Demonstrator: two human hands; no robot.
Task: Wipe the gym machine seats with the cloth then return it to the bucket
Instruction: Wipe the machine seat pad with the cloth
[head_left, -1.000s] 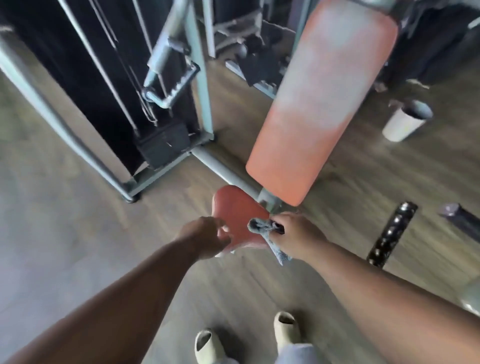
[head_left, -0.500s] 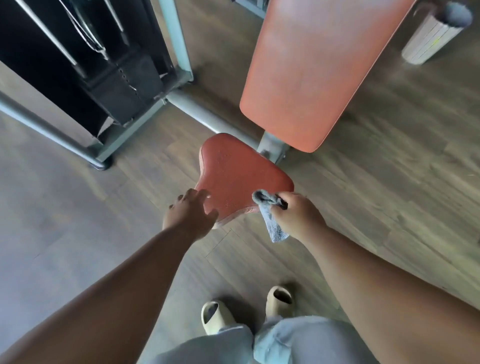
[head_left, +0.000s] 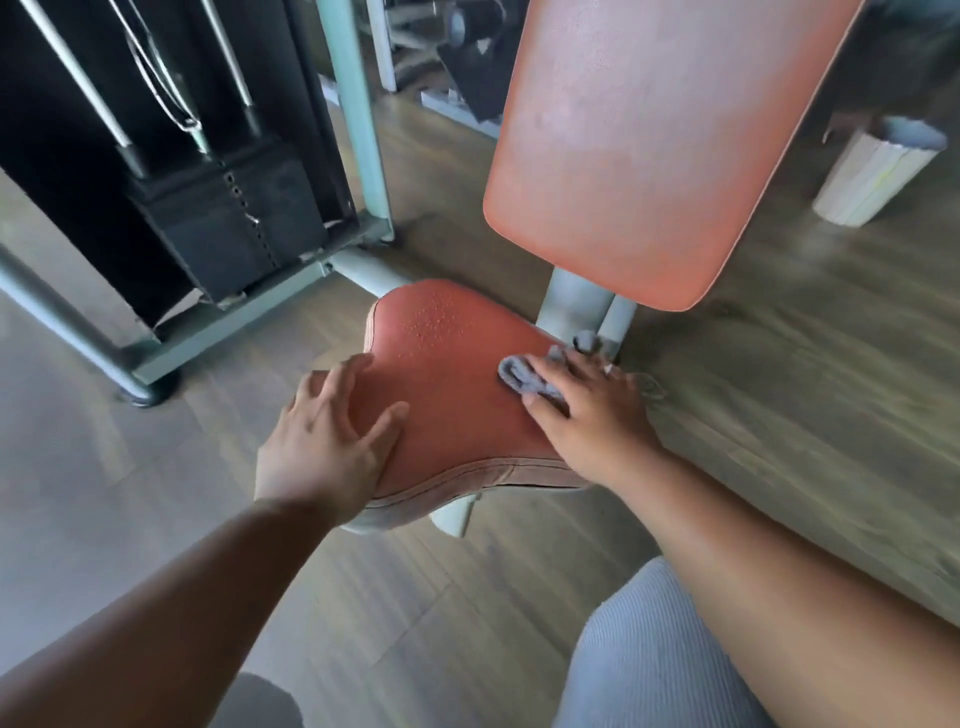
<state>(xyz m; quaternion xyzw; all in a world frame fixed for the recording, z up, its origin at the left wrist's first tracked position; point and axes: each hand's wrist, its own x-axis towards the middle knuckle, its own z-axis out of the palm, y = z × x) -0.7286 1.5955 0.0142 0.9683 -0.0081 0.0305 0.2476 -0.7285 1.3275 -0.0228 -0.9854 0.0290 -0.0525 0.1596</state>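
wipe step: right hand (head_left: 587, 410) flat, fingers extended, presses cloth (head_left: 524, 382) on seat (head_left: 457, 374); left hand (head_left: 322, 441) spread, steadying. next: sweep toward droplets (head_left: 439, 322), frame centre.

Soft daylight, motion-blurred floor (head_left: 779, 395), wide-angle bending at the edges.

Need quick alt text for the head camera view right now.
The right hand presses a grey cloth flat on the red seat, while the left hand rests open on the seat's left edge. A white bucket stands on the floor behind.
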